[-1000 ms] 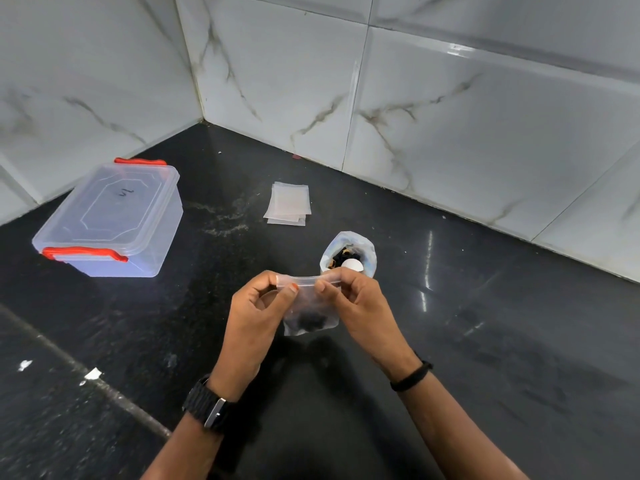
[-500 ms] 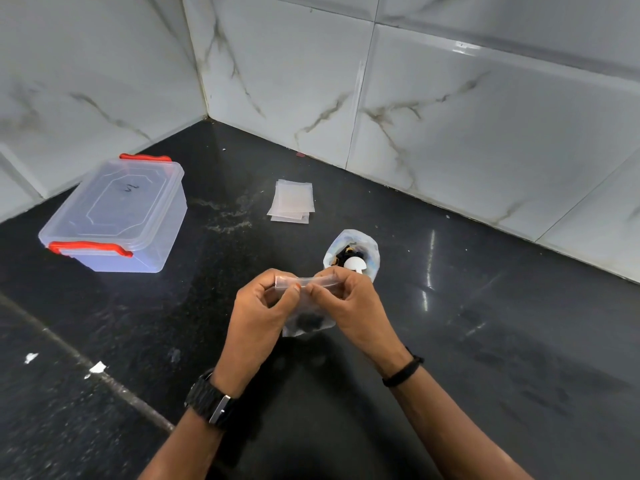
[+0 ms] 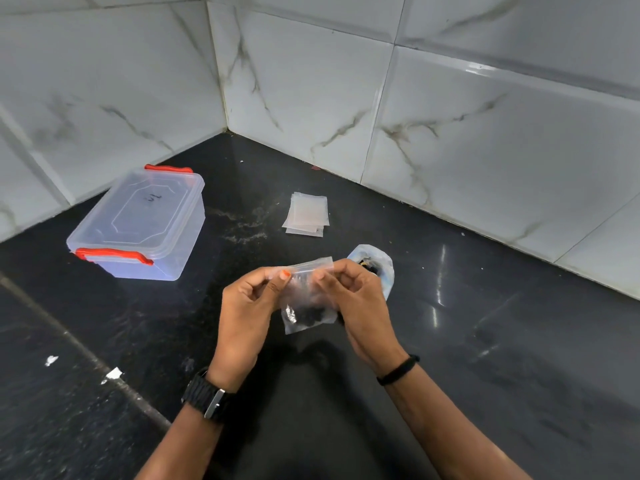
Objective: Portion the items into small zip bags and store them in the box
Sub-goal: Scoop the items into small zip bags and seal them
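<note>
Both hands hold a small clear zip bag (image 3: pixel 306 303) above the black counter, with dark items in its bottom. My left hand (image 3: pixel 247 306) pinches the bag's top strip at the left end. My right hand (image 3: pixel 356 303) pinches the same strip at the right end. Just behind my right hand stands an open plastic pouch (image 3: pixel 384 268) with dark pieces inside, partly hidden by my fingers. A clear plastic box (image 3: pixel 138 225) with red latches sits lid on at the left. A small stack of empty zip bags (image 3: pixel 306 214) lies flat behind the hands.
White marble-look tiled walls (image 3: pixel 450 116) meet in a corner behind the black counter (image 3: pixel 502 341). A seam runs diagonally across the counter at lower left, with small white scraps (image 3: pixel 112 374) beside it.
The hands have shifted slightly along the bag's top strip and the bag hangs lower between them. The camera has tilted, moving the box and pouch in the frame.
</note>
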